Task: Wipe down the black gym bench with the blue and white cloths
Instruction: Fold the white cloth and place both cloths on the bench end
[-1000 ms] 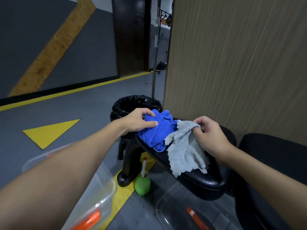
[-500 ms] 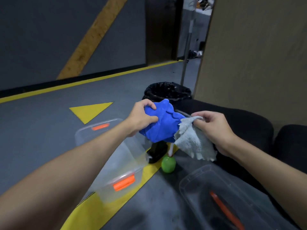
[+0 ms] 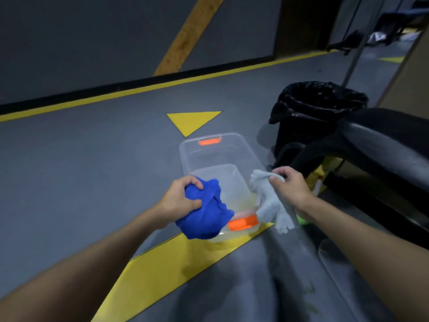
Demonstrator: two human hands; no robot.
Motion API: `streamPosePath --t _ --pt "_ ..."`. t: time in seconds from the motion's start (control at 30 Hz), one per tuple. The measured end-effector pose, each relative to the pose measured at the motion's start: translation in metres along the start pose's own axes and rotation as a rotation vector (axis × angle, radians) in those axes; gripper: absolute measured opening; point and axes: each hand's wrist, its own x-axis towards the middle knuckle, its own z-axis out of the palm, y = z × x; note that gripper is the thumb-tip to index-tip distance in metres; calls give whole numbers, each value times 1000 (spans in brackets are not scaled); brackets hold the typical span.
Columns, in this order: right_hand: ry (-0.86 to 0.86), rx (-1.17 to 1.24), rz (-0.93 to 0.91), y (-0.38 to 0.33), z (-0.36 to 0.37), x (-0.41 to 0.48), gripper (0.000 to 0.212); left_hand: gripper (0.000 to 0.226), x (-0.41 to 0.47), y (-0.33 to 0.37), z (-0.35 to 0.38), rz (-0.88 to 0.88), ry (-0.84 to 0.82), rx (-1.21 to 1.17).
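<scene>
My left hand [image 3: 178, 201] grips a bunched blue cloth [image 3: 206, 212] that hangs over the near end of a clear plastic bin [image 3: 220, 154]. My right hand [image 3: 290, 187] pinches a white cloth [image 3: 269, 203], which dangles beside the bin's right edge. The black gym bench [image 3: 383, 145] stands off to the right, apart from both cloths, with its padded top and frame partly cut off by the picture's edge.
The clear bin with orange latches [image 3: 242, 223] sits on a grey floor with yellow markings. A black-lined trash can [image 3: 318, 108] stands behind the bench. A green object [image 3: 301, 220] peeks out under my right wrist. A clear lid [image 3: 343, 263] lies at lower right.
Both hands have lifted the cloths off the bench and carried them left and down over the clear bin. The view has swung left, so the bench now lies at the right edge.
</scene>
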Motion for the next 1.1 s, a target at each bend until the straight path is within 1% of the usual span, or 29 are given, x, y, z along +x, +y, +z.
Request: streamPosePath --t 0.07,0.13,0.17,0.23,0.3,0.4,0.47,0.53,0.6,0.63,0.7,0.77,0.83,0.9,1.03,1.1 --pt "-4 0 42 8 10 14 26 34 -1 -19 -2 -10 -15 19" --pt "-56 -128 86 26 14 24 38 40 2 -39 -1 -16 -53 132" --pt "-83 -204 94 35 14 28 41 45 4 -48 -1 -13 -68 201" --pt "-112 -280 84 49 12 32 39 52 8 -59 -2 9 -106 316" --pt "-129 -274 53 55 11 33 35 56 12 -62 -3 37 -164 372" --pt "-94 -242 14 59 10 35 28 53 20 -59 -3 66 -227 382" --pt "-50 -225 15 62 10 35 20 51 22 -61 -1 87 -251 378" --pt "-24 -185 38 66 8 36 20 51 22 -64 1 113 -266 380" --pt "-39 -179 41 69 5 34 19 51 21 -66 2 122 -277 392" --pt "-70 -214 17 69 3 31 17 51 19 -67 1 122 -273 405" --pt "-144 -280 -76 70 -2 26 20 53 16 -69 0 156 -234 453" --pt "-205 -383 -158 71 -7 20 23 62 15 -68 -1 211 -202 519" --pt "-223 -492 -225 73 -10 15 22 68 15 -65 0 245 -209 579" --pt "-207 -517 -221 76 -11 13 21 71 15 -63 3 257 -247 627" --pt "-251 -514 -155 76 -13 10 36 70 16 -64 7 256 -266 644" --pt "-258 -510 -157 75 -13 10 41 77 18 -63 6 241 -270 678"
